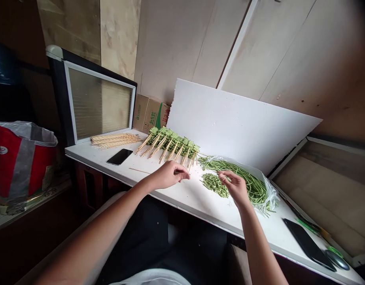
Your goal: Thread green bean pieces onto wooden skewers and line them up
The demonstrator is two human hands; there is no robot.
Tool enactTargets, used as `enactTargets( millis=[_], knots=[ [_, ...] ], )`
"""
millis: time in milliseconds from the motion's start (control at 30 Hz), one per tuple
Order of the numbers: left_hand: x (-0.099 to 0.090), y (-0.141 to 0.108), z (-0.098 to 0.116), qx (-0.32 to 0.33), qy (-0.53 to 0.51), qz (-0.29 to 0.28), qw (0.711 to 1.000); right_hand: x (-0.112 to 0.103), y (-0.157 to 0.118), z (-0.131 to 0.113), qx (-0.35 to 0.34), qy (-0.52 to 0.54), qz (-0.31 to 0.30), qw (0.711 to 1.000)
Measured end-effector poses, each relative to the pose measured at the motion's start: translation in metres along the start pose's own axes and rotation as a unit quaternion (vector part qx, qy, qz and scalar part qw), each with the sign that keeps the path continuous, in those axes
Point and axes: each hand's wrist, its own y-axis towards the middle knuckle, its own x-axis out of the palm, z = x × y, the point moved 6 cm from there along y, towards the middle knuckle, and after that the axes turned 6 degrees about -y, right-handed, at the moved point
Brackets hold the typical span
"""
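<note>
My left hand is over the white table with its fingers curled closed. A thin bamboo skewer sticks out to the left from behind its wrist and appears to be held in it; the grip itself is hidden. My right hand is raised beside a pile of cut green bean pieces, thumb and fingers pinched together. Whatever is between those fingertips is too small to make out. Behind my hands, skewers threaded with green bean pieces lie stacked in a row, bare ends toward me.
Long green beans lie in a clear plastic bag at right. Bare skewers and a phone are on the left. A black device lies far right. A white board and cardboard box stand behind; a red bag is left.
</note>
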Motion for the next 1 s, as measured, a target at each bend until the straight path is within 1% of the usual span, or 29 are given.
enactTargets(
  millis=[67, 100, 167, 233, 300, 400, 533, 600, 667, 733, 800, 867, 933, 1000],
  knots=[
    [-0.002, 0.002, -0.002, 0.016, 0.015, 0.024, 0.999, 0.016, -0.002, 0.022, 0.004, -0.1, -0.04, 0.994],
    [-0.001, 0.003, -0.002, 0.029, 0.028, 0.037, 0.999, 0.029, -0.004, 0.032, 0.002, -0.138, -0.076, 0.987],
    [0.001, 0.004, -0.001, 0.054, 0.061, 0.059, 0.995, 0.053, -0.01, 0.046, -0.021, -0.179, -0.135, 0.974],
    [0.003, 0.004, -0.001, 0.067, 0.092, 0.066, 0.991, 0.069, -0.015, 0.054, -0.039, -0.203, -0.159, 0.965],
    [0.005, 0.004, -0.002, 0.068, 0.109, 0.059, 0.99, 0.073, -0.016, 0.058, -0.054, -0.229, -0.152, 0.96],
    [0.006, 0.002, -0.003, 0.066, 0.115, 0.058, 0.989, 0.07, -0.017, 0.057, -0.076, -0.262, -0.131, 0.953],
    [0.008, 0.001, -0.006, 0.069, 0.126, 0.06, 0.988, 0.065, -0.016, 0.053, -0.071, -0.26, -0.126, 0.955],
    [0.011, 0.001, -0.008, 0.074, 0.125, 0.051, 0.988, 0.062, -0.013, 0.047, -0.051, -0.22, -0.127, 0.966],
    [0.013, 0.003, -0.009, 0.077, 0.114, 0.044, 0.99, 0.057, -0.01, 0.037, -0.022, -0.148, -0.124, 0.981],
    [0.015, 0.004, -0.01, 0.075, 0.088, 0.039, 0.993, 0.052, -0.008, 0.02, -0.003, -0.063, -0.116, 0.991],
    [0.017, 0.005, -0.01, 0.068, 0.057, 0.038, 0.995, 0.05, -0.009, -0.002, -0.01, 0.002, -0.119, 0.993],
    [0.02, 0.005, -0.008, 0.063, 0.031, 0.041, 0.997, 0.052, -0.013, -0.027, -0.034, 0.049, -0.14, 0.988],
    [0.024, 0.004, -0.006, 0.058, 0.017, 0.044, 0.997, 0.057, -0.02, -0.049, -0.055, 0.078, -0.166, 0.982],
    [0.028, 0.003, -0.004, 0.052, 0.008, 0.036, 0.998, 0.062, -0.025, -0.063, -0.058, 0.081, -0.169, 0.981]
  ],
)
